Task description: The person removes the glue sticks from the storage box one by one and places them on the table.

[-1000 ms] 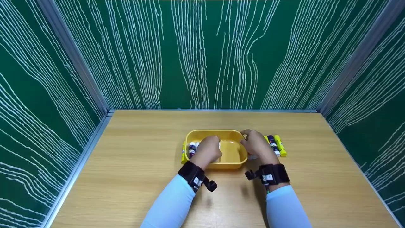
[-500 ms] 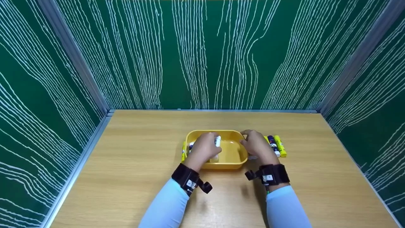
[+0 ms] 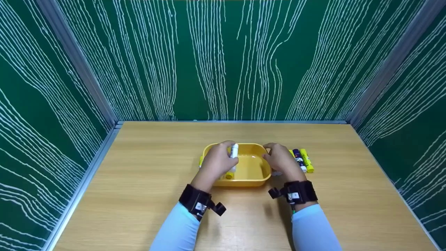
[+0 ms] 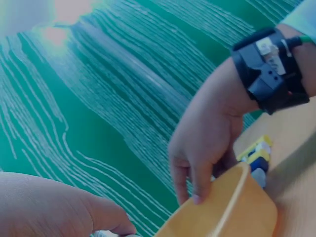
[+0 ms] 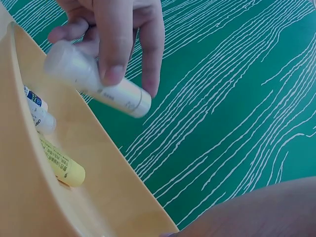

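Note:
My left hand (image 3: 216,161) pinches a white glue stick (image 3: 234,150) between thumb and fingers, over the left half of a yellow plastic tray (image 3: 252,182). In the right wrist view the white stick is tilted above the tray's rim. Inside the tray lie a yellow glue stick (image 5: 65,168), a white one (image 5: 43,120) and one with a dark blue label (image 5: 32,97). At the tray's right end my right hand (image 3: 283,161) grips the rim, its fingertips over the edge in the left wrist view.
To the right of the right hand, a yellow glue stick (image 3: 306,160) and a dark blue one (image 3: 299,160) lie side by side on the wooden table (image 3: 146,188). A bit of yellow (image 3: 201,161) shows past the tray's left end. Green walls (image 3: 244,59) enclose the table.
The left hand has come up from inside the tray and shifted left, bringing the white glue stick into view. The right hand has stayed at the tray's rim.

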{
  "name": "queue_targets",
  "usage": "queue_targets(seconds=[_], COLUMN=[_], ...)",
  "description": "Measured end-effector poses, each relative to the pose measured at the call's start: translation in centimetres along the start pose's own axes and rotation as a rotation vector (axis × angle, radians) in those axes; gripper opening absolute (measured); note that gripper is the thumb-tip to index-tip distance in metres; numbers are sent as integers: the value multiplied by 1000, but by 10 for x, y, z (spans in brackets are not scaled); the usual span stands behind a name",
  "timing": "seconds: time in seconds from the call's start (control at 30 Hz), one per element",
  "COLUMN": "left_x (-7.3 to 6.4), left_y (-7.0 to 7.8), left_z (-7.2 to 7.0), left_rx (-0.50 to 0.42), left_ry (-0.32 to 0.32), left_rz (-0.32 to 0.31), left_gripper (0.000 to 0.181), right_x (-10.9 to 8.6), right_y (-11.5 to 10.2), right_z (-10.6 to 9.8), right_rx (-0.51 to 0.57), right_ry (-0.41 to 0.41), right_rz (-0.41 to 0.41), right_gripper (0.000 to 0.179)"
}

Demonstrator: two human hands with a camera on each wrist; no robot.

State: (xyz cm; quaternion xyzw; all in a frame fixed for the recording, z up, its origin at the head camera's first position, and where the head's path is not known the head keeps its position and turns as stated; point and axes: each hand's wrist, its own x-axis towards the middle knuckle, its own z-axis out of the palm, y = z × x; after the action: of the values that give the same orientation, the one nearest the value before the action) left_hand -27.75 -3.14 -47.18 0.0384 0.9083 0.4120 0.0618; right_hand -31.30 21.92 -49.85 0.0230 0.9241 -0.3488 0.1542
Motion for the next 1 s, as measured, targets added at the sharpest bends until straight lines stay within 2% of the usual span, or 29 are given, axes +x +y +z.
queue_targets(seconds=[0.27, 0.53, 0.77, 0.83, 1.0], left_x=[-6, -8, -7, -7, -5], left_y=[-8, -11, -24, -28, -41], left_z=[-16, -34, -56, -64, -81], left_rx=[-12, -69, -81, -94, -84], left_ry=[55, 75, 102, 108, 109], left_rz=[-14, -75, -103, -114, -143], left_gripper=[64, 66, 63, 63, 64], right_x=[-4, -5, -2, -2, 0], right_y=[-4, -4, -3, -2, 2], right_z=[-1, -1, 0, 0, 0], right_rx=[33, 47, 42, 43, -4], right_ry=[-16, -25, -29, -27, 2], right_rz=[41, 61, 69, 62, -20], right_gripper=[54, 55, 54, 53, 51])
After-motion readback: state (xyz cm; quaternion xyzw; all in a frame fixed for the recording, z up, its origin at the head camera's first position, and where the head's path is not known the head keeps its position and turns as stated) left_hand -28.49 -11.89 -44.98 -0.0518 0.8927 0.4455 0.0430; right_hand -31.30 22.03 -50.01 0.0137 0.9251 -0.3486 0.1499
